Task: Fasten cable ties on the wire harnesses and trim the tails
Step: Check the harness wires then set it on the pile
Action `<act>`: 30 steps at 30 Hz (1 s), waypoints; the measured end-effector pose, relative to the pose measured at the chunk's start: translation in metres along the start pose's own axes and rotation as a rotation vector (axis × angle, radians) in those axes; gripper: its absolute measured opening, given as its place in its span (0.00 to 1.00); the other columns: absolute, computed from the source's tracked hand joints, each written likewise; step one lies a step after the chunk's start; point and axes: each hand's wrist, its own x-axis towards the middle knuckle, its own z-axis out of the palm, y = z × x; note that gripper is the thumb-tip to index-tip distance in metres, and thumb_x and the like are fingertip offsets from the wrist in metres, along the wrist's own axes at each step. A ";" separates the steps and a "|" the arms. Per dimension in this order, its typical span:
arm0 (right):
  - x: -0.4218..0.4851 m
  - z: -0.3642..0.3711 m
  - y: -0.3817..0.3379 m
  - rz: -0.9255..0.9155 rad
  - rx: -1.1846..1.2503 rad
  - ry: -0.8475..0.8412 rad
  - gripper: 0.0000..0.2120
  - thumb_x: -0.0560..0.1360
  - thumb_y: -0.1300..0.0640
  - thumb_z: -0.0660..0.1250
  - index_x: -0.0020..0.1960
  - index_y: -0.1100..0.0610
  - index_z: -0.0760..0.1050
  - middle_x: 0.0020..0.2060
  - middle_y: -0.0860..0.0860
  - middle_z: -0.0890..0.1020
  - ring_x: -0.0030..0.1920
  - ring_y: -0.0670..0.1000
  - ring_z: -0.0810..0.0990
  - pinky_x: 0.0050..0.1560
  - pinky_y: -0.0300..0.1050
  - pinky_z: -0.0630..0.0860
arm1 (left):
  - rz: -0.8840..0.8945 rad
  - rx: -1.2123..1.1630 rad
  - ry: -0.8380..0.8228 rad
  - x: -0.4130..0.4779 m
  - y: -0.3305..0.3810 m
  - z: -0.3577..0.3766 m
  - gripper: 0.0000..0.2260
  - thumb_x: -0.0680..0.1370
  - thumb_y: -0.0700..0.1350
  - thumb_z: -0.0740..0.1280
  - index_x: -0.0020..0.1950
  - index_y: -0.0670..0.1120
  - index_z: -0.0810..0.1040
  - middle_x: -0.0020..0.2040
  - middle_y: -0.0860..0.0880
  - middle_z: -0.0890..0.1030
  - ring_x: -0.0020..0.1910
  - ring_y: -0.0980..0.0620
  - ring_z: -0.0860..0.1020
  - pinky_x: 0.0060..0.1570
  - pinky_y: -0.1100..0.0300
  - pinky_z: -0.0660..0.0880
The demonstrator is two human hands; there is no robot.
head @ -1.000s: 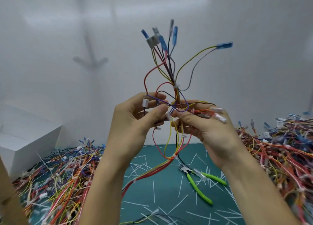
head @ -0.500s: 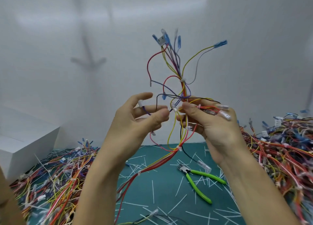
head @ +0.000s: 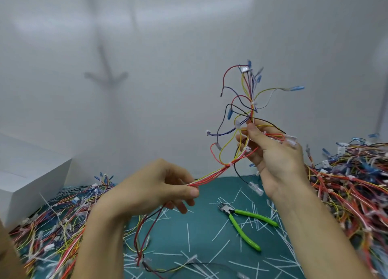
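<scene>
I hold one wire harness (head: pixel 222 168) of red, yellow, black and blue wires in the air above the green mat (head: pixel 201 232). My left hand (head: pixel 155 190) pinches its red and yellow trunk low down, at mid-frame. Higher and to the right, my right hand (head: pixel 270 152) grips the bundle where the branches fan out, with blue terminals (head: pixel 297 88) sticking up. Small white cable ties (head: pixel 230 164) sit on the bundle between my hands and above my right thumb. Green-handled flush cutters (head: pixel 245 224) lie on the mat below my right hand.
Heaps of wire harnesses lie at the left (head: pixel 54 226) and the right (head: pixel 352 184). Several cut white tie tails (head: pixel 188 233) are strewn over the mat. A white box (head: pixel 27 173) stands at the far left, a white wall behind.
My left hand has slid down and left along the trunk, away from my right hand. My right hand and the harness top have shifted right. The view has tilted down.
</scene>
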 end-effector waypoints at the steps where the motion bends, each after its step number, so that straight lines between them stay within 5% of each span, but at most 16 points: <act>1: 0.002 -0.002 0.000 0.010 0.018 0.012 0.06 0.76 0.64 0.71 0.52 0.63 0.82 0.39 0.56 0.86 0.35 0.50 0.84 0.33 0.40 0.80 | -0.011 0.010 -0.001 0.000 -0.003 -0.002 0.04 0.77 0.42 0.71 0.47 0.41 0.83 0.41 0.45 0.86 0.39 0.49 0.85 0.34 0.66 0.74; 8: 0.009 -0.008 0.000 0.033 0.102 0.079 0.02 0.77 0.64 0.69 0.48 0.61 0.81 0.36 0.54 0.85 0.33 0.48 0.84 0.31 0.38 0.79 | -0.153 0.185 0.025 -0.006 -0.027 -0.019 0.12 0.71 0.57 0.75 0.46 0.49 0.86 0.42 0.50 0.87 0.43 0.55 0.84 0.47 0.61 0.76; 14: 0.011 -0.010 0.001 0.049 0.105 0.088 0.02 0.77 0.64 0.69 0.49 0.60 0.80 0.38 0.55 0.84 0.34 0.49 0.84 0.32 0.39 0.80 | -0.320 0.095 0.018 -0.009 -0.041 -0.023 0.03 0.72 0.40 0.77 0.44 0.45 0.86 0.37 0.46 0.86 0.32 0.56 0.81 0.32 0.63 0.76; 22: 0.007 -0.007 0.001 0.070 0.078 0.064 0.02 0.76 0.63 0.70 0.46 0.59 0.81 0.34 0.52 0.85 0.34 0.48 0.85 0.31 0.38 0.80 | -0.242 -0.199 0.495 -0.002 -0.043 -0.022 0.03 0.74 0.35 0.73 0.43 0.34 0.82 0.36 0.37 0.84 0.35 0.40 0.85 0.37 0.57 0.83; 30: 0.005 -0.005 -0.001 0.091 0.068 0.040 0.04 0.77 0.62 0.69 0.47 0.60 0.82 0.33 0.51 0.85 0.32 0.46 0.83 0.31 0.36 0.79 | -0.041 -0.581 0.715 -0.001 -0.029 -0.020 0.03 0.73 0.33 0.72 0.44 0.33 0.80 0.34 0.37 0.84 0.30 0.47 0.84 0.32 0.65 0.80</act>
